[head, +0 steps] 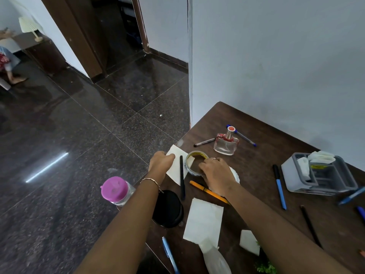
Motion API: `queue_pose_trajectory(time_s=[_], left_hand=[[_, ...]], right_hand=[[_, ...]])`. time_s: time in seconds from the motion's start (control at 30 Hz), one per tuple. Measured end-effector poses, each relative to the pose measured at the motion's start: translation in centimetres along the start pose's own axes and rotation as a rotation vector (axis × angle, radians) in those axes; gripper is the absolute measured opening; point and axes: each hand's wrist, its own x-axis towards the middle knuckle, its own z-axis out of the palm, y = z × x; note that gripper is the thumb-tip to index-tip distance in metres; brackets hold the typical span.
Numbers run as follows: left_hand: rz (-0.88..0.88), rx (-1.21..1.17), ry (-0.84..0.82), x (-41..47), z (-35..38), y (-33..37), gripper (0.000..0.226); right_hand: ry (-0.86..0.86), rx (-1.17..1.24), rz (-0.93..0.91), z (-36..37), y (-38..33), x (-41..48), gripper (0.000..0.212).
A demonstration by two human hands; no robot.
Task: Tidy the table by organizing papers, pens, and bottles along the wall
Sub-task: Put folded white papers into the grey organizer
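One paper (pixel 174 165), at the table's (pixel 256 175) left corner under a black pen (pixel 181 178), was pinched by the left hand (pixel 161 162). The tape roll (pixel 190 159) just beside it was gripped by the right hand (pixel 215 173). Three flat papers, two bottles and at least seven pens were counted.

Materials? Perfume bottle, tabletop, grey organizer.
The perfume bottle looks like clear glass: see-through, with thick glossy walls and a shiny, metallic-looking neck. The tabletop is dark wood or wood-look laminate, with visible grain and a matte finish. The organizer looks like grey plastic: smooth moulded walls, dull finish.
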Motion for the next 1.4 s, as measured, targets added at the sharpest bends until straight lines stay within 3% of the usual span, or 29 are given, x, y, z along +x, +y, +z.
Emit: queue_pose_trajectory(time_s=[0.23, 0.5, 0.6, 0.7, 0.77, 0.83, 0.97, 1.17, 1.2, 1.33, 1.4], left_hand=[[0.084, 0.033, 0.134, -0.9, -1.2, 0.9, 0.025], [0.121, -0.265, 0.262, -2.6, -2.5, 2.3, 0.017], [0.106, -0.445, 0.205, -3.4, -2.5, 2.8, 0.015], [0.088, -0.666, 0.074, -4.9, -2.1, 3.3, 0.016], [0.079, -0.750, -0.009, -6.2, -1.7, 3.8, 0.018], [0.083, -0.778, -0.089, -7.7, -1.0, 4.2, 0.017], [0.108, -0.706, -0.217, -10.7, 1.3, 4.7, 0.007], [0.017, -0.700, -0.303, -14.7, 5.2, 4.5, 0.054], [-0.030, -0.751, -0.343, -15.6, 5.7, 4.5, 0.052], [-0.187, -0.888, -0.611, -19.0, 6.7, 4.9, 0.008], [-0.197, -0.937, -0.654, -20.5, 7.3, 5.0, 0.005]], right_hand=[[-0.023, -0.038, -0.017, -0.2, -0.3, 0.2, 0.023], [-0.038, 0.044, 0.038, -0.4, -0.8, 0.2, 0.037], [0.035, 0.425, 0.240, -1.2, -1.3, 0.2, 0.041], [0.032, 1.190, 0.575, -3.4, -2.4, -0.2, 0.023], [-0.006, 1.673, 0.732, -5.0, -2.6, -1.1, 0.037], [-0.002, 1.908, 0.785, -5.9, -2.2, -2.6, 0.046], [0.250, 1.910, 0.800, -6.6, -0.9, -6.8, 0.027], [0.489, 1.761, 0.826, -6.6, 1.1, -13.0, 0.053], [0.511, 1.733, 0.815, -6.7, 1.3, -14.0, 0.055], [0.590, 1.629, 0.712, -7.6, 2.1, -17.7, 0.053], [0.602, 1.597, 0.667, -8.2, 2.6, -19.5, 0.057]])
